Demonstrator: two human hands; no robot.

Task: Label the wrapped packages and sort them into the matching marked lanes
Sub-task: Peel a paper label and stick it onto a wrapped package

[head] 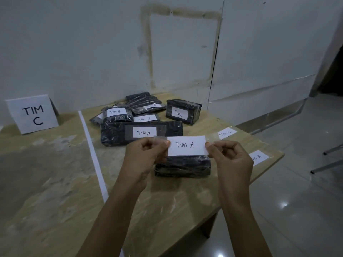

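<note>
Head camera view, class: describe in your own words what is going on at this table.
A person pinches a Tim A label between left hand and right hand, over a wrapped package. Labelled packages lie piled behind it. The TIM C sign stands left of the white strip.

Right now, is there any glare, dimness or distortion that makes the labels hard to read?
Head view: dim, bluish light overall; same view, glare spots on the tiled floor; the wide-angle lens slants the wall seam; the Tim A label pinched between left hand and right hand is sharp and readable.
</note>
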